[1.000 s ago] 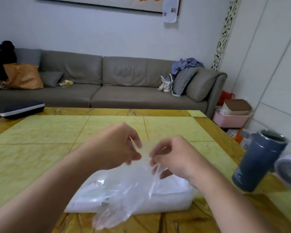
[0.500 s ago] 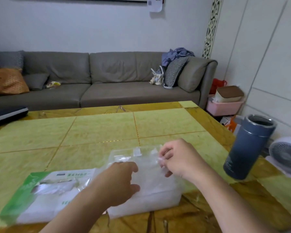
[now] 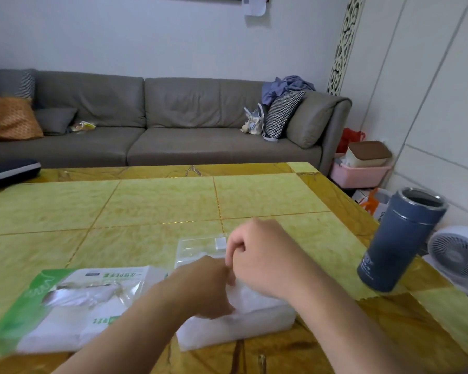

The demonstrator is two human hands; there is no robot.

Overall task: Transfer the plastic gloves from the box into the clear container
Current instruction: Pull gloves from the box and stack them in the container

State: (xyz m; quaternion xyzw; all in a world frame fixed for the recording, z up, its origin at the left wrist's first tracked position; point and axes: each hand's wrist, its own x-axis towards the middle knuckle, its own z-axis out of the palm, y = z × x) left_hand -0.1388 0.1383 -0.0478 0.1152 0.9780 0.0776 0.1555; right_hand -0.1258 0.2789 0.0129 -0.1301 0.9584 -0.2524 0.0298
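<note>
I see both hands low over the clear container (image 3: 235, 326), which sits on the yellow-tiled counter (image 3: 152, 209) near its front edge. The container is packed with white, filmy plastic gloves (image 3: 250, 296), and its transparent lid (image 3: 200, 247) stands raised at the far side.

My left hand (image 3: 200, 288) reaches in from the lower left, fingers curled down into the pile of gloves; they seem to be gripping or pressing the plastic, though the fingertips are hidden, so I cannot tell whether they actually pinch it. My right hand (image 3: 257, 256) comes in from the lower right, fingers bent into a loose fist just above the gloves and touching the left hand; I cannot tell whether it holds any film.

Just left of the container lies the green-and-white glove box (image 3: 65, 306), flat on the counter, with crumpled plastic showing at its opening. A dark blue tumbler (image 3: 400, 238) stands well to the right near the counter's edge. Behind the counter runs a grey sofa (image 3: 173, 117).
</note>
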